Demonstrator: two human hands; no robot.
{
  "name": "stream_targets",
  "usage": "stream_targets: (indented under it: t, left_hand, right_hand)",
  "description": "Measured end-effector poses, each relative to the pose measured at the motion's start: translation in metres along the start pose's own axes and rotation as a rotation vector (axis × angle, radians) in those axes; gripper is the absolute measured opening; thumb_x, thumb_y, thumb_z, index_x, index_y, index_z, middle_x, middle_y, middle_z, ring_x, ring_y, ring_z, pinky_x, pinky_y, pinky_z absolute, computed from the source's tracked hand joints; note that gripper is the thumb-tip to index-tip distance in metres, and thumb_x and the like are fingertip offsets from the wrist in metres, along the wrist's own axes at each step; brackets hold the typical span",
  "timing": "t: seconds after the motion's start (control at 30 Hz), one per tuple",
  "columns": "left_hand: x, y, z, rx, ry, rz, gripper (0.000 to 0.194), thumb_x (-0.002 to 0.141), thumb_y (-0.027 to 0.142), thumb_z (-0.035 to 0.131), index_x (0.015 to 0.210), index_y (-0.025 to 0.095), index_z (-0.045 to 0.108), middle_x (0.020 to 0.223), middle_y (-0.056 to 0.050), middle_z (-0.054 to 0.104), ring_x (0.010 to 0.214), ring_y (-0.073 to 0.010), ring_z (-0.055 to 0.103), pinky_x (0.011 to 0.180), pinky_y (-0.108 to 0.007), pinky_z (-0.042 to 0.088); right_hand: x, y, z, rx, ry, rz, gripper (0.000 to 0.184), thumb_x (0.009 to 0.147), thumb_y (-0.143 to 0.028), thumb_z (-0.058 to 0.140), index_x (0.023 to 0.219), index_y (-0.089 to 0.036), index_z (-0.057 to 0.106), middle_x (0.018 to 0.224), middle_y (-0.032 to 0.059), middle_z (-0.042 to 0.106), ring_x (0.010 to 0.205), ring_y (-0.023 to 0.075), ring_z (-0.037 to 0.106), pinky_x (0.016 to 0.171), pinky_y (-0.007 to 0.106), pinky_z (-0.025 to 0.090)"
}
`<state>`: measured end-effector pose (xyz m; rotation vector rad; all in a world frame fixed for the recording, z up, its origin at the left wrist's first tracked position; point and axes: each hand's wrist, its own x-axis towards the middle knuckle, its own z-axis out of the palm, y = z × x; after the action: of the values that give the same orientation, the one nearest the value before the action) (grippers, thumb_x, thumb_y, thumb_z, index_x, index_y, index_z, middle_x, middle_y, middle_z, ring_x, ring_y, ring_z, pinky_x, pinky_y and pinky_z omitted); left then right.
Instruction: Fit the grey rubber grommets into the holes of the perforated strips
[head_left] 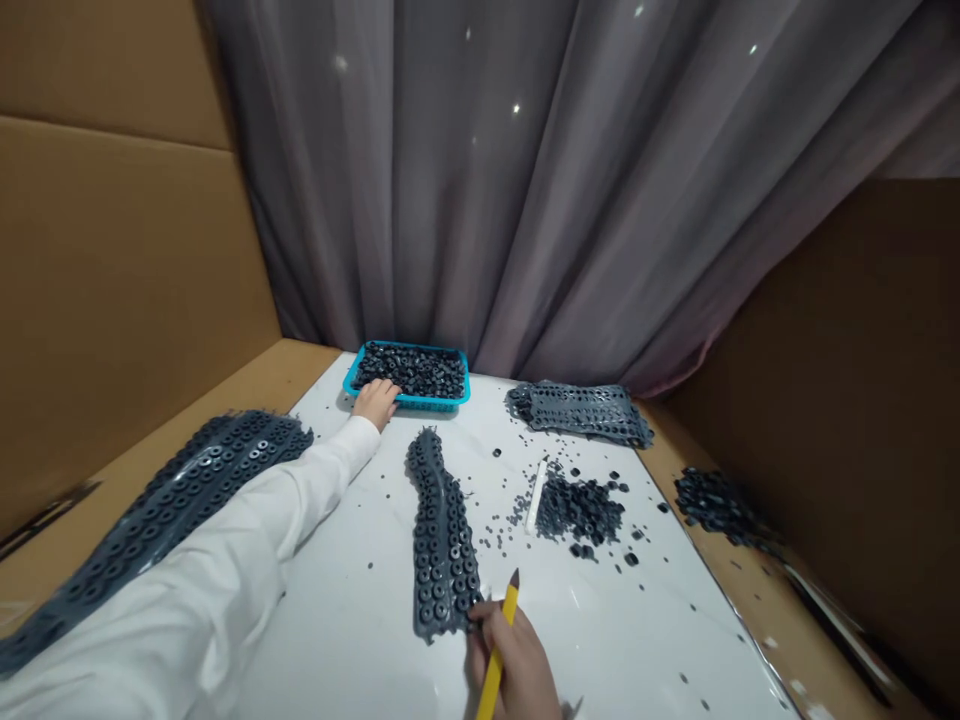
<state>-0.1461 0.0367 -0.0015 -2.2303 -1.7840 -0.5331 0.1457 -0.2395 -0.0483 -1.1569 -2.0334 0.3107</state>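
Note:
My left hand [377, 402] is at the near left corner of a turquoise plastic tray [456, 402], its fingers curled together over the rim; whatever they pinch is hidden. Small black ring-shaped rubber pieces [412, 370] fill the tray. In my right hand [517, 660] is a yellow pencil-like stick [498, 662] with a dark pointed tip, slanting up between the fingers. The thumb and index finger touch the lower right edge of a dark grey molded rubber strip [444, 540], which lies lengthwise on the white table and carries rows of round rings.
A longer ringed sheet [202, 475] lies at left, partly under my left sleeve. Another sheet [585, 410] rests at the back right. Loose black bits [585, 508] are heaped beside a white strip [536, 497]. More scraps [720, 505] lie by the right cardboard wall [840, 400].

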Motion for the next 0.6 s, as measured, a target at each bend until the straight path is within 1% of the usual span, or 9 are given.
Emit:
stream_targets:
  t: [0.17,0.3,0.47,0.6]
  left_hand:
    - [-0.008,-0.01,0.006,-0.008,0.002,0.008,0.024,0.086,0.024,0.044,0.101,0.021,0.062,0.098,-0.01,0.059,0.097,-0.0262,0.047,0.078,-0.038,0.037]
    - [-0.013,-0.021,0.004,-0.054,-0.006,0.012,0.024,0.086,0.025,0.044,0.098,0.021,0.064,0.096,-0.009,0.06,0.094,-0.025,0.048,0.078,-0.036,0.039]
    - [-0.021,-0.038,-0.001,-0.132,-0.029,0.005,0.024,0.081,0.026,0.047,0.094,0.023,0.067,0.093,-0.007,0.061,0.092,-0.0236,0.048,0.08,-0.036,0.04]
    - [-0.021,-0.038,-0.002,-0.175,-0.023,-0.044,0.024,0.078,0.025,0.048,0.092,0.023,0.068,0.094,-0.007,0.061,0.097,-0.0254,0.047,0.084,-0.04,0.038]
  right_hand:
    - [-0.002,0.002,0.007,0.047,0.102,0.06,0.015,0.073,-0.009,0.048,0.077,-0.023,0.043,0.081,0.0058,0.062,0.071,0.0188,0.061,0.061,0.029,0.05]
    - [-0.002,-0.002,0.007,0.099,0.103,0.088,0.012,0.075,-0.011,0.047,0.074,-0.022,0.042,0.082,0.0067,0.062,0.072,0.0182,0.061,0.062,0.029,0.05]
    - [0.003,-0.008,-0.003,0.132,0.104,0.088,0.014,0.075,-0.009,0.047,0.073,-0.022,0.041,0.083,0.0066,0.063,0.075,0.0177,0.062,0.064,0.028,0.051]
    - [0.007,-0.013,-0.009,0.14,0.115,0.067,0.016,0.074,-0.008,0.049,0.073,-0.022,0.04,0.08,0.0056,0.063,0.076,0.0184,0.063,0.063,0.027,0.052]
